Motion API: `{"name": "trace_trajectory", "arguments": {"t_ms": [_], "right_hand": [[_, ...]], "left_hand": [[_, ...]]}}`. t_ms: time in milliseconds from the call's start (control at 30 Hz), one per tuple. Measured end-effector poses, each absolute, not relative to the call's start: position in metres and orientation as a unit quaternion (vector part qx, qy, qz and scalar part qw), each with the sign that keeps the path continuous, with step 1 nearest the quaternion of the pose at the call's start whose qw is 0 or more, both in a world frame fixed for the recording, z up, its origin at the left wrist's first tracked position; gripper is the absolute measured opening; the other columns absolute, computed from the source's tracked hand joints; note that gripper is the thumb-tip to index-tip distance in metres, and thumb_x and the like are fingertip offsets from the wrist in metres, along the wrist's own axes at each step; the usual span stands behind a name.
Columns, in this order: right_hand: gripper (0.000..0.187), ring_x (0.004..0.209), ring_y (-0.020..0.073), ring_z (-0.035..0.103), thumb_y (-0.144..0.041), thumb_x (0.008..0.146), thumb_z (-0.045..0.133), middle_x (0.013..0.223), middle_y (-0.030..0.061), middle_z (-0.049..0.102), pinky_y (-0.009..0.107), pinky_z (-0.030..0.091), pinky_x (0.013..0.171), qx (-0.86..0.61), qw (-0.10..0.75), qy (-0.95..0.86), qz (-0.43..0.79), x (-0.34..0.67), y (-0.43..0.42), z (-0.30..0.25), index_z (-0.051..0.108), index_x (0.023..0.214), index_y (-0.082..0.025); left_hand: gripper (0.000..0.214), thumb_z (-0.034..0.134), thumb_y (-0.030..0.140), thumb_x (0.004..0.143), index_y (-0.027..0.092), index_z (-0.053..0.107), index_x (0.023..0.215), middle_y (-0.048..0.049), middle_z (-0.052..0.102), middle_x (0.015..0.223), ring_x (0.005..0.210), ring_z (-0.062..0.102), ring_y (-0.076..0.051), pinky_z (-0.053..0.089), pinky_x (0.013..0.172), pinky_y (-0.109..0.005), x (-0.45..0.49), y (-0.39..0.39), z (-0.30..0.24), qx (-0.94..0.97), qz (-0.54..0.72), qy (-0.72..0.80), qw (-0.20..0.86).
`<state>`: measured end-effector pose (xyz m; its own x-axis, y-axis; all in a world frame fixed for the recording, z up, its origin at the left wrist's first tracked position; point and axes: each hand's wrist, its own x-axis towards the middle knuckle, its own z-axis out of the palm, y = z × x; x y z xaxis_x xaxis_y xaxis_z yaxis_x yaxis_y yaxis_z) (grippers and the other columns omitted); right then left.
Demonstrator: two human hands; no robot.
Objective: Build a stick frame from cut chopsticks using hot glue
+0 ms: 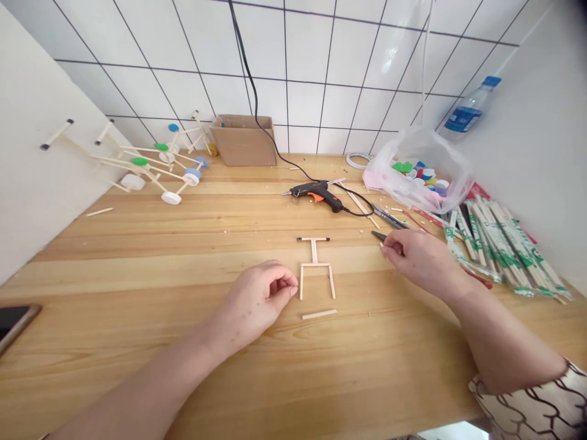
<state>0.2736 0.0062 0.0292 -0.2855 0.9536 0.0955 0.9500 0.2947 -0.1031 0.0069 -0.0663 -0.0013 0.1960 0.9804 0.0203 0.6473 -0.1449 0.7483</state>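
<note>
A flat frame of glued wooden sticks [314, 266] lies on the pine tabletop [192, 244], with a loose stick [319, 314] just below it. My left hand [259, 299] rests beside the frame's left leg, fingers curled with nothing visible in them. My right hand [422, 260] is to the right of the frame, its fingertips pinching what looks like a small pale stick piece [381, 246]. A dark pointed blade [378, 235] sits right at those fingertips, and a pair of scissors [389, 217] lies just beyond.
A black glue gun [316, 194] lies behind the frame, its cord running to the back wall. A plastic bag of bottle caps [415, 174] and wrapped chopstick bundles [504, 250] fill the right. Finished stick-and-cap wheeled models [147, 165] stand at the left, by a cardboard box [243, 140].
</note>
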Motion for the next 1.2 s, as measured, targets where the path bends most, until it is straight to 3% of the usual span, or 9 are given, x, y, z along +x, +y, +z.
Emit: {"name": "trace_trajectory", "arguments": {"t_ms": [100,233,333,500,600,1200], "right_hand": [[0.013,0.066,0.0222,0.061,-0.024,0.081,0.053,0.071,0.0060,0.067,0.029,0.035,0.054,-0.638,-0.030,-0.769,0.005,0.280,0.010,0.026,0.062,0.074,-0.020],[0.016,0.067,0.0238,0.063,-0.024,0.082,0.051,0.070,0.0085,0.068,0.030,0.034,0.054,-0.622,-0.057,-0.781,-0.025,0.279,0.009,0.020,0.063,0.073,-0.019],[0.016,0.064,0.0215,0.060,-0.021,0.081,0.051,0.068,0.0075,0.066,0.029,0.035,0.054,-0.594,-0.022,-0.804,-0.009,0.277,0.006,0.015,0.061,0.069,-0.019],[0.011,0.071,0.0179,0.056,-0.018,0.082,0.053,0.072,0.0045,0.062,0.030,0.041,0.068,-0.449,0.143,-0.875,0.111,0.254,-0.016,0.010,0.062,0.076,-0.019],[0.010,0.072,0.0167,0.053,-0.013,0.082,0.054,0.072,0.0031,0.060,0.031,0.040,0.072,-0.372,0.185,-0.895,0.160,0.232,-0.033,0.007,0.061,0.076,-0.018],[0.013,0.070,0.0177,0.048,-0.010,0.080,0.054,0.070,0.0040,0.056,0.031,0.038,0.068,-0.341,0.146,-0.920,0.125,0.201,-0.045,0.004,0.058,0.070,-0.017]], "left_hand": [[0.014,0.053,0.017,0.076,0.018,0.062,0.065,0.0011,0.061,0.066,0.056,0.052,-0.011,0.042,0.055,-0.022,0.007,-0.066,-0.001,0.707,0.269,0.575,0.312],[0.014,0.053,0.018,0.076,0.019,0.062,0.066,0.0010,0.061,0.067,0.057,0.052,-0.012,0.041,0.055,-0.022,0.006,-0.067,-0.001,0.708,0.269,0.574,0.313],[0.014,0.053,0.019,0.076,0.019,0.062,0.066,0.0012,0.061,0.066,0.057,0.053,-0.012,0.041,0.054,-0.022,0.006,-0.067,0.001,0.707,0.269,0.575,0.311],[0.013,0.054,0.017,0.075,0.019,0.062,0.065,0.0011,0.062,0.065,0.058,0.054,-0.012,0.042,0.055,-0.022,0.007,-0.067,0.002,0.703,0.282,0.574,0.311],[0.011,0.055,0.016,0.074,0.019,0.062,0.066,0.0014,0.062,0.065,0.057,0.054,-0.012,0.042,0.055,-0.022,0.008,-0.067,0.001,0.700,0.295,0.572,0.310],[0.012,0.057,0.009,0.072,0.018,0.062,0.067,0.0012,0.062,0.068,0.060,0.055,-0.012,0.043,0.057,-0.023,0.008,-0.067,-0.003,0.706,0.291,0.573,0.298]]}}
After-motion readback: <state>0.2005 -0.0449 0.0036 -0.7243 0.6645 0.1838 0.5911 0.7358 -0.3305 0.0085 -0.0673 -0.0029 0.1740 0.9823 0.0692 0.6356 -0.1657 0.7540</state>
